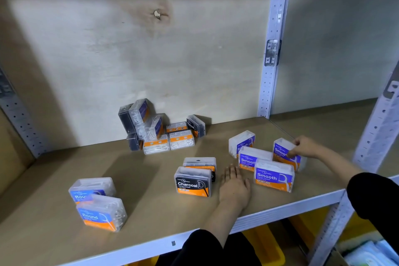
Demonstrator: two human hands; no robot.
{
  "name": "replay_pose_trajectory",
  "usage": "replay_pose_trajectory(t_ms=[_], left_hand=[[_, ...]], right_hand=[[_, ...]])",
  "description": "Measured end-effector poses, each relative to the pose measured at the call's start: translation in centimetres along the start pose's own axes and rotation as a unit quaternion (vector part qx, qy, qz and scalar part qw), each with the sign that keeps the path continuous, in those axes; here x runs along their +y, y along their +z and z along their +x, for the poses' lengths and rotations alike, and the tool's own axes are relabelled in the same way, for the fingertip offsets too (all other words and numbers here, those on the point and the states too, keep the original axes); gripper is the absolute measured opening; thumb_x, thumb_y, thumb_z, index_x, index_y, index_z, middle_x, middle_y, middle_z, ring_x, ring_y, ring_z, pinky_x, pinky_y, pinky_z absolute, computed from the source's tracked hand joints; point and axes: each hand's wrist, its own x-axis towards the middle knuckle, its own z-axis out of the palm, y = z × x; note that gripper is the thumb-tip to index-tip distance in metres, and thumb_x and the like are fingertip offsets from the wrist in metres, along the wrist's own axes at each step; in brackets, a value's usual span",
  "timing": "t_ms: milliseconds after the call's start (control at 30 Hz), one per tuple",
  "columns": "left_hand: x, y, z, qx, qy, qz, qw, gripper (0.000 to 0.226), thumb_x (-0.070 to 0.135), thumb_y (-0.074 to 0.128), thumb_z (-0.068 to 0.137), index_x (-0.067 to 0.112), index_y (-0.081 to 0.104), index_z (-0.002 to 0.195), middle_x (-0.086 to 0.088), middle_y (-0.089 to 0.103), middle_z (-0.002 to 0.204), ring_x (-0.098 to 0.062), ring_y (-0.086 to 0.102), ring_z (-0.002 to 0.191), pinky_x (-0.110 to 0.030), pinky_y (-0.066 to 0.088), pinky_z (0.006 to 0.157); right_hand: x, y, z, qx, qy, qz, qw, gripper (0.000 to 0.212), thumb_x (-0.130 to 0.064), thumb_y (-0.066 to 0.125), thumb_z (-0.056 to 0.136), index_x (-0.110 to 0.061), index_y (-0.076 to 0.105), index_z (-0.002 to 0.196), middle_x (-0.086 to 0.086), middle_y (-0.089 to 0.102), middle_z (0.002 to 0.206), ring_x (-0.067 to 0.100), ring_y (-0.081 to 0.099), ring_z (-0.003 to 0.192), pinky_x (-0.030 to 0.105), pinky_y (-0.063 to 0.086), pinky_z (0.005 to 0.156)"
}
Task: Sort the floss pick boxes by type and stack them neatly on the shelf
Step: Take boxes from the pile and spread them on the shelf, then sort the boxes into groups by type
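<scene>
The purple-labelled "Smooth" box farthest to the right stands upright on the shelf board. The right hand grips its top corner, fingers curled over the edge and thumb on the front. The lower right part of the box is hidden behind a front Smooth box. Two more Smooth boxes stand just behind and to the left; the rear one has its label half covered.

The left hand lies palm down on the board, fingers straight and close together. It sits between the Smooth group and two black Charcoal boxes. The rear Charcoal box is mostly hidden by the front one.

Well to the left stand two blue Round boxes, the front one covering part of the rear label.

At the back, against the pale wall panel, lies a loose pile of boxes. Some lean and some lie flat, and most of their labels are too small to read.

Both arms wear black sleeves, cut off by the frame edge. Under the board, something yellow shows only in part.
</scene>
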Motion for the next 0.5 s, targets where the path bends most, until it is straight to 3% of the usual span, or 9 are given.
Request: replay_pose_trajectory(t_ms=[233,400,500], left_hand=[[0.3,-1.0,-0.3,-0.020,-0.001,0.049,0.999,0.057,0.031,0.021,0.101,0.004,0.008,0.149,-0.014,0.007,0.160,-0.027,0.006,0.149,-0.039,0.010,0.121],[1.0,-3.1,-1.0,-0.020,0.012,0.130,0.991,0.037,0.009,0.038,0.097,-0.003,0.041,0.133,-0.022,0.044,0.140,-0.035,0.045,0.129,-0.042,0.041,0.104],[1.2,-4.9,-1.3,0.000,0.038,0.143,0.989,0.031,0.002,0.041,0.095,-0.002,0.050,0.125,-0.021,0.054,0.131,-0.036,0.054,0.121,-0.041,0.047,0.097]], right_hand=[[-1.1,-1.0,0.1,0.033,-0.031,0.004,0.999,0.033,-0.018,0.066,0.083,0.010,0.063,0.100,0.025,0.067,0.107,0.021,0.056,0.070,0.024,0.038,0.055],[-3.5,-1.6,-0.7,0.070,-0.087,0.004,0.994,0.023,-0.011,0.066,0.081,0.008,0.066,0.095,0.025,0.068,0.102,0.025,0.059,0.080,0.028,0.042,0.060],[-6.1,-1.5,-1.6,0.078,-0.134,-0.006,0.988,0.021,-0.009,0.066,0.081,0.005,0.068,0.097,0.021,0.067,0.106,0.024,0.058,0.084,0.028,0.043,0.064]])
